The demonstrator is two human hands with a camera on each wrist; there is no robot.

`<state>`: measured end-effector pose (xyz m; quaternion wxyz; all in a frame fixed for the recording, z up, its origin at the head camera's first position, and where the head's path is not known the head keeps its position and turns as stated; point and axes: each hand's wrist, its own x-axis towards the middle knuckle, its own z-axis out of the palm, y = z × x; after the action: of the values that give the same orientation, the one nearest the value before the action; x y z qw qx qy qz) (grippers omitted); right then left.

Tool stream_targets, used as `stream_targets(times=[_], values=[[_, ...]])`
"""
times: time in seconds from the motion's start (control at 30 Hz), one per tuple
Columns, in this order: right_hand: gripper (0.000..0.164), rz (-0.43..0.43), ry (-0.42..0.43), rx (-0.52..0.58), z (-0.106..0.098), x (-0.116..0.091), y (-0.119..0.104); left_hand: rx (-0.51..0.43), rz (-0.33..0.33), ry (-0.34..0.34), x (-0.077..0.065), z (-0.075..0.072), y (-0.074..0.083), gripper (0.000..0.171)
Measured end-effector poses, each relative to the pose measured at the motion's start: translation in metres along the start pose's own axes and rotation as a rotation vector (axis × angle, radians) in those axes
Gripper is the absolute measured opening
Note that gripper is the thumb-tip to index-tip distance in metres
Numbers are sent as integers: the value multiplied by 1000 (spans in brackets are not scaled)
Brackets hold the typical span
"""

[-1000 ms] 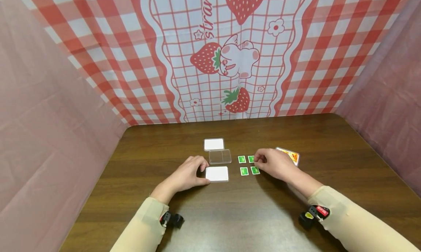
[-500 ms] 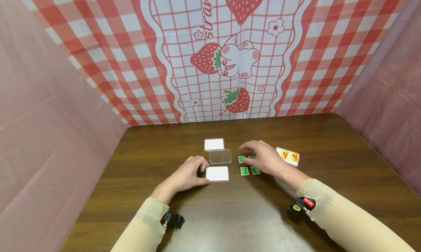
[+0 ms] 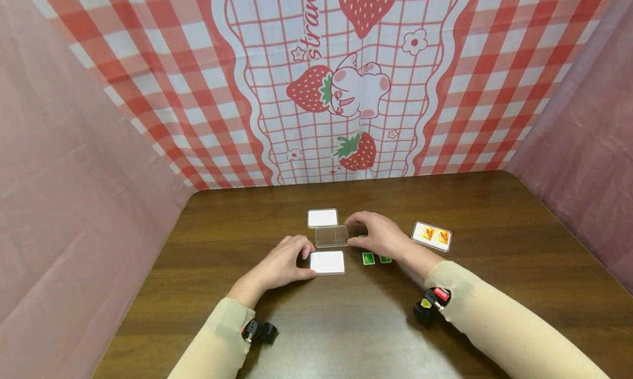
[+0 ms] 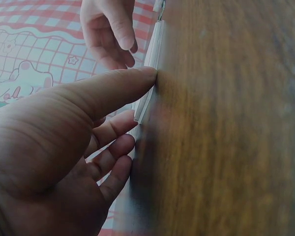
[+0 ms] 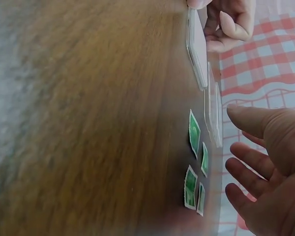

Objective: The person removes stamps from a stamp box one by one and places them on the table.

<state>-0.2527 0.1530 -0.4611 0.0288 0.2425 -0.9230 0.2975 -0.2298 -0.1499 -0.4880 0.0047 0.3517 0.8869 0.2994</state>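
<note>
My left hand (image 3: 279,265) pinches the left end of a flat clear plastic case with a white insert (image 3: 327,262), thumb at the near edge and fingers at the far side. Just beyond that case lies a clear plastic cover (image 3: 326,237). My right hand (image 3: 379,237) hovers at the cover's right end, thumb and fingers spread apart around that end, holding nothing. Under the right hand are several small green stamps (image 3: 368,258), partly hidden in the head view. The right wrist view shows the stamps (image 5: 194,135) lying flat in two pairs.
Behind the cover lies another clear case with a white insert (image 3: 322,217). To the right, a case with two orange stamps (image 3: 432,235) rests on the brown wooden table (image 3: 326,324). A red-checked strawberry cloth (image 3: 366,93) hangs at the back, with pink cloth on both sides.
My right hand has moved left from over the green stamps to the clear cover, its fingers opening wider. The orange-stamp case has come fully into view. My left hand stays put.
</note>
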Motion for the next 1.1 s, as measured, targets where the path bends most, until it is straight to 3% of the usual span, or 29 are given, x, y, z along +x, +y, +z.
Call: stream_targets(times=[0.13,0.17,0.37,0.63,1.1], values=[[40,16,-18,16,4,5,0,19,-32,-14,0,-1,4,52],[40,20,-23,17,5,6,0,18,-64,-24,0,-4,13,51],[37,15,-48,25,8,10,1,20,-101,-45,1,-4,13,51],[35,-41,-36,35,11,12,7,19,-104,-46,1,-4,13,51],[36,19,-66,32,16,17,10,6,-108,-46,1,-4,13,51]])
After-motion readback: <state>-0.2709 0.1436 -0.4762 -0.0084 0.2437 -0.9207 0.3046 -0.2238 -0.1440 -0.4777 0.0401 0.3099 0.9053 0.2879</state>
